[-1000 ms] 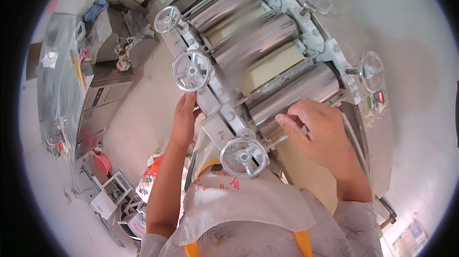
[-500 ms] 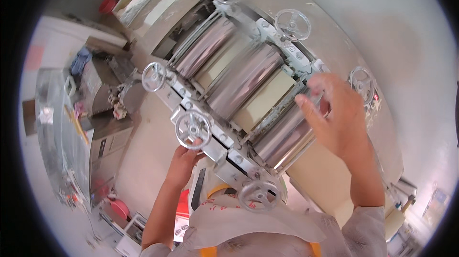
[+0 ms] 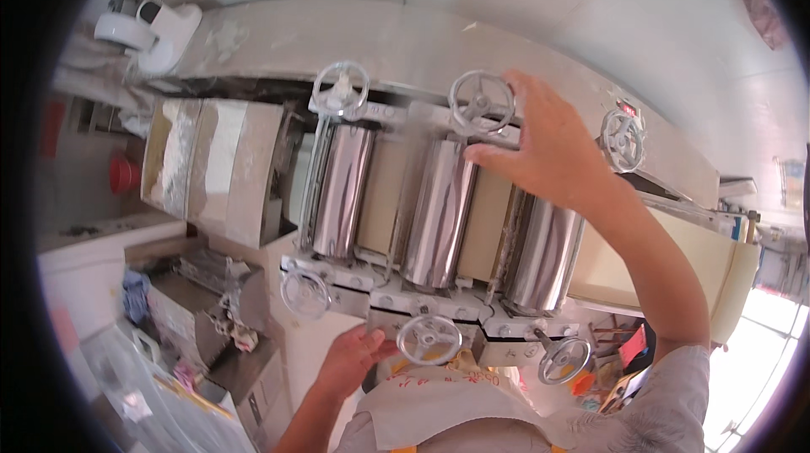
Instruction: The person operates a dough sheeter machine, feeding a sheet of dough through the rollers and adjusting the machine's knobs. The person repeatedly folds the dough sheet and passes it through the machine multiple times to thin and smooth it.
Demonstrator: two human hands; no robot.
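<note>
A sheeting machine with several polished metal rollers (image 3: pixel 439 213) lies in front of me, with pale dough sheet (image 3: pixel 488 221) between the rollers. My right hand (image 3: pixel 553 145) reaches across to the far middle handwheel (image 3: pixel 504 121), thumb and fingers spread apart around its right side. On the near side, my left hand (image 3: pixel 354 358) is at the left rim of the near middle handwheel (image 3: pixel 429 340), its fingertips curled at the rim and partly hidden.
Other handwheels stick out, among them a near right one (image 3: pixel 564 360) and a far left one (image 3: pixel 341 88). A floury metal hopper (image 3: pixel 240 170) stands left. A pale sheet (image 3: pixel 650 255) runs out to the right. A white fan (image 3: pixel 156 35) sits at far left.
The view has turned, so the machine now lies more level. My right hand has moved from over the right roller to the far middle handwheel. My left hand stays by the near middle handwheel.
</note>
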